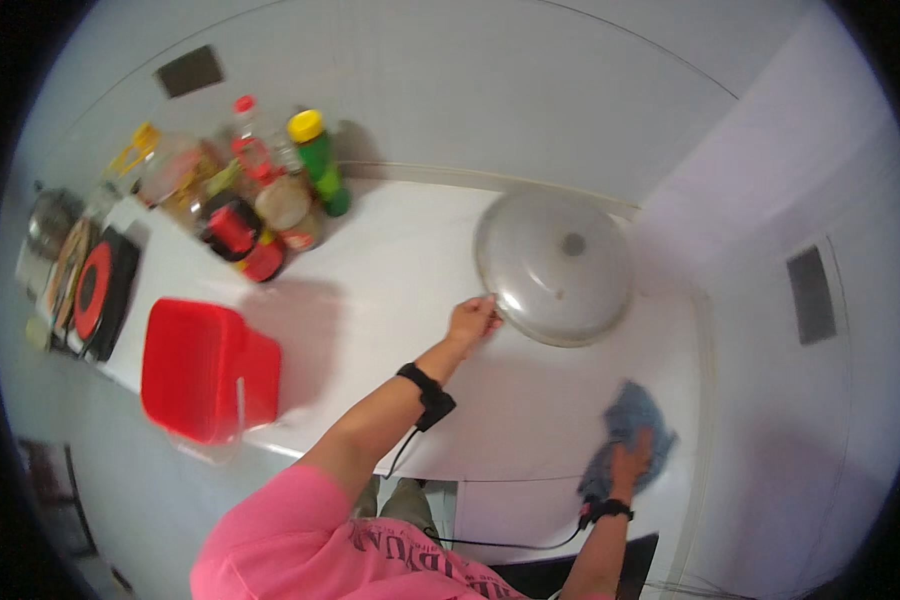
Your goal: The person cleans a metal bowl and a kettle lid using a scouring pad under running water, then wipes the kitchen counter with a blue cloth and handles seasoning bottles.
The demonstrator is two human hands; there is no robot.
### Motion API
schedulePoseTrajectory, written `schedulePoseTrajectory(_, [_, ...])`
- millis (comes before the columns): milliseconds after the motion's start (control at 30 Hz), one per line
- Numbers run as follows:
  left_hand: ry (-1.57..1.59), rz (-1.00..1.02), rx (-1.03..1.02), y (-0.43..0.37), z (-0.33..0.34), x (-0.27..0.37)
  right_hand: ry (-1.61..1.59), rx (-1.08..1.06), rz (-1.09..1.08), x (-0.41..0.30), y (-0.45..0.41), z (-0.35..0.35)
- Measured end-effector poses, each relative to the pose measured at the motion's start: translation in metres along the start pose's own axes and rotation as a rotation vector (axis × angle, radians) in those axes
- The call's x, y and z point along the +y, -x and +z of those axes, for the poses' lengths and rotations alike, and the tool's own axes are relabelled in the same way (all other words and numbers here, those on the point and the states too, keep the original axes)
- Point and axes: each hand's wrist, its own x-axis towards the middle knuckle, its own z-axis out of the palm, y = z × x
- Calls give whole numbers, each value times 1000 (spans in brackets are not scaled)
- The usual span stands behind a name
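My left hand [478,321] grips the near-left rim of a large round metal lid [562,270] with a dark knob. The lid lies towards the back of the white countertop [412,255], near the wall, and whether a pan is under it cannot be told. Further right and nearer to me, my right hand [632,457] presses on a crumpled blue-grey cloth [634,412] on the countertop, its fingers spread over the cloth and slightly blurred.
A red plastic bucket [262,375] stands at the left front edge. Behind it are a dark jar with a red label [259,259], a lidded jar [289,214], a green bottle with a yellow cap [319,161] and other bottles. A black-and-red cooktop [105,292] is far left. Walls border the back and right.
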Motion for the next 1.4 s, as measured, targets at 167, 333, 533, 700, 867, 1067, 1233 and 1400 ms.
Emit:
schedulePoseTrajectory(167, [-113, 19, 123, 19, -13, 8, 97, -64, 314, -106, -62, 19])
schedulePoseTrajectory(333, [-210, 103, 153, 46, -68, -26, 216, -270, -549, -248, 110, 85])
schedulePoseTrajectory(533, [-579, 198, 41, 125, -116, -38, -81, -292, -698, -131, 118, 33])
schedulePoseTrajectory(700, [-889, 420, -24, 224, -118, 10, 159, 295, 2, 14, -11, 27])
schedulePoseTrajectory(867, [-1113, 600, 60, 286, -147, 59, 472, 29, 286, -117, -44, 54])
schedulePoseTrajectory(1067, [-1200, 723, 259, 313, -168, 95, 266, -40, -490, -250, 103, 104])
schedulePoseTrajectory(1233, [-1253, 735, 367, 339, -191, 109, 125, -282, -758, -180, 120, 51])
schedulePoseTrajectory(1400, [-1249, 760, 511, 363, -217, 110, 68, 10, -374, -137, 67, 40])
